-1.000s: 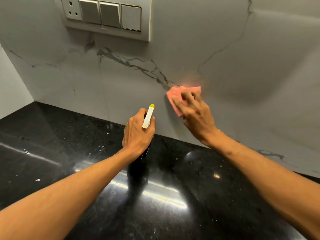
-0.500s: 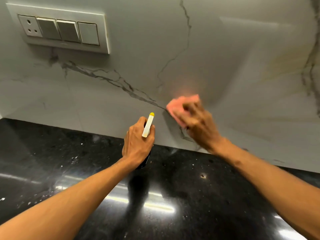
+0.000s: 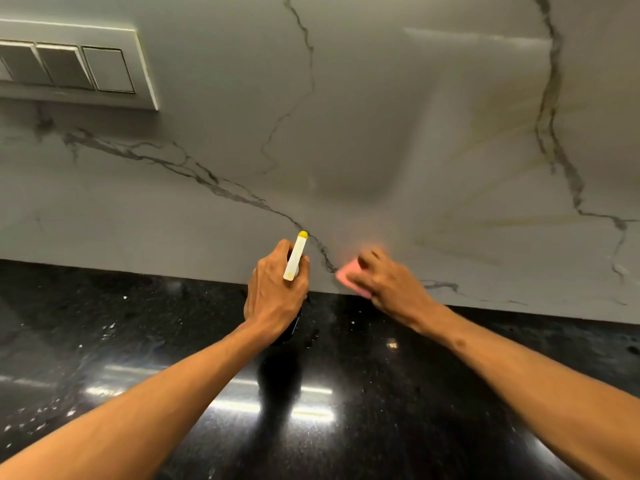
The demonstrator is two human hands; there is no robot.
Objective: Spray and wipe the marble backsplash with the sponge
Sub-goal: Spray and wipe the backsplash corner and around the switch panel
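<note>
Pressing the pink sponge against the marble backsplash, my right grip sits low in the middle of the frame, just above the seam where the wall meets the black counter. My fingers cover most of the sponge. Only its left end shows, and motion blur smears the hand, so I cannot tell whether the fingers lie flat on it or curl round its edge.

My left grip is clamped round the spray bottle, just left of the sponge and apart from it. The bottle's white head with its yellow tip runs upward toward the wall, leaning slightly right, and the dark body is mostly hidden under my hand.

What the next stroke turns on, as I judge it, is that the stone left to wipe lies up and to the right of the sponge. Faint yellowish streaks fan out there, right of centre, toward a dark vein in the upper right. My right grip is the nearer one to them. The bottle would have to swing right to wet that patch.

The marble is smooth, grey and faintly glossy, so the sponge should glide. The counter is polished, flecked with white specks at lower left, and reflects bright bars of light. A switch plate sits in the upper left of the frame.
</note>
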